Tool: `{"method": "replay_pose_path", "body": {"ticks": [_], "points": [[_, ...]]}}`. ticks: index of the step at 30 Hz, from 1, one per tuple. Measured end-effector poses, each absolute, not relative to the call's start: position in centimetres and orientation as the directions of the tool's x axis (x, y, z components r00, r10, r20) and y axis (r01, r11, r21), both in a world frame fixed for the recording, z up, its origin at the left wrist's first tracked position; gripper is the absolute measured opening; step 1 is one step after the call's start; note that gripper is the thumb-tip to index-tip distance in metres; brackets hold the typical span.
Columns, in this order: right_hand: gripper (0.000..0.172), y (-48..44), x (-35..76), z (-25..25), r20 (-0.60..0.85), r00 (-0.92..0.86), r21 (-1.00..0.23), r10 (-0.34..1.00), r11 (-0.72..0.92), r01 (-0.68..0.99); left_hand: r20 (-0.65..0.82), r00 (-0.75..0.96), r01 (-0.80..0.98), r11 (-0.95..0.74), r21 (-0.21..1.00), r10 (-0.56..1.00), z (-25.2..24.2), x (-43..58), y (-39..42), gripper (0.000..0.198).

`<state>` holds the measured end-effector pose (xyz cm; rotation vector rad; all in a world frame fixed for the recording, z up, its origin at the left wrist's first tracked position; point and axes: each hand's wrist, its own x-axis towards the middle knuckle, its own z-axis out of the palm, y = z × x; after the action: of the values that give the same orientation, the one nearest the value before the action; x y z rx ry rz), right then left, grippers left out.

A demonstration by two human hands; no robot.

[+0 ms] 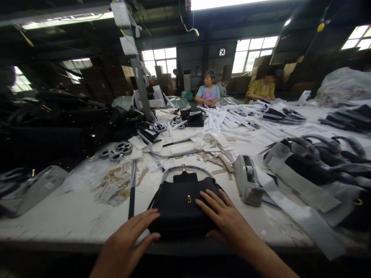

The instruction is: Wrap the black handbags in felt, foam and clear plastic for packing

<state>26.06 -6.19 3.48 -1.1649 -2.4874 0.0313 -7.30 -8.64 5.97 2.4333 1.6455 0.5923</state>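
Observation:
A black handbag point(176, 204) with a gold clasp point(189, 199) lies at the front edge of the white table, its wrapped handle point(185, 168) arching away from me. My left hand point(127, 241) is at the bag's left side, thumb and fingers apart, the fingertips touching its edge. Across the bag's right front rests my right hand point(222, 216), fingers stretched out and spread over the black surface beside the clasp. Neither hand is closed around anything. The flap tab point(185, 177) with gold hardware points toward the far side.
A tape dispenser point(248, 181) stands right of the bag. Several wrapped bags point(307, 173) crowd the right side. Small paper tags point(116, 185) lie left, near a dark pile of bags point(52, 135). A metal post point(140, 85) rises beyond. Two people point(208, 92) sit across the table.

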Motion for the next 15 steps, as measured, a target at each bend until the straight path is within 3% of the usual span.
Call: {"method": "replay_pose_path", "body": {"ticks": [2, 5, 7, 9, 12, 15], "points": [[0.098, -5.3, 26.3, 4.0, 0.302, -0.588, -0.24, 0.751, 0.656, 0.715, 0.224, 0.45, 0.819, -0.499, 0.283, 0.865, 5.8, -4.8, -6.6, 0.075], [0.072, -2.4, 27.2, 3.8, 0.291, -0.429, -0.464, 0.855, 0.518, 0.718, 0.196, 0.531, 0.792, -0.565, 0.228, 0.824, 3.3, -3.5, -4.9, 0.103], [0.056, 0.8, 27.7, 3.1, 0.228, -0.185, -0.655, 0.956, 0.291, 0.698, 0.217, 0.543, 0.794, -0.581, 0.181, 0.811, 1.4, -3.6, -4.7, 0.103], [0.054, 4.1, 27.9, 2.2, 0.099, -0.028, -0.764, 0.995, 0.094, 0.639, 0.269, 0.554, 0.795, -0.596, 0.11, 0.788, -0.1, -3.9, -5.2, 0.103], [0.047, 7.7, 27.4, 1.1, -0.039, -0.037, -0.82, 0.999, -0.011, 0.573, 0.357, 0.57, 0.796, -0.605, -0.02, 0.74, -1.2, -4.2, -6.8, 0.094], [0.046, 8.6, 26.3, 1.1, -0.135, -0.115, -0.87, 0.984, -0.062, 0.489, 0.481, 0.564, 0.792, -0.604, -0.087, 0.671, -1.7, -4.0, -8.7, 0.07]]}}
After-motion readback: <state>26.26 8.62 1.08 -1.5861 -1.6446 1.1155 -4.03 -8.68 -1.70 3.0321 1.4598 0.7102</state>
